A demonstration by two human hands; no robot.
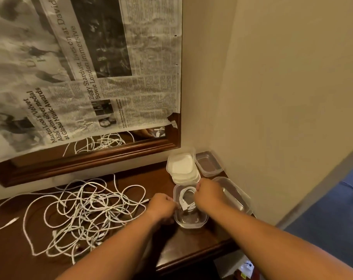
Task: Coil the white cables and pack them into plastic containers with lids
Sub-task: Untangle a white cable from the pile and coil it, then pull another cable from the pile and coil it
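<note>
Head: coiled cable [185,196] in container [190,224]

Beige wall [272,98], wooden table [191,245], perhaps blue carpet [333,229]

Around the open container [190,224], the only free approach is from 6 o'clock, over bare table [181,247]. A tangle of white cables [86,211] sprawls at 9 o'clock. A stack of lidded containers [181,164] stands at 12, perhaps touching it. At 3 sits a larger clear container [236,197], with the wall [272,138] just beyond. The left hand [161,207] and right hand [209,196], gripping the coiled cable [186,197], fill its mouth.
</note>
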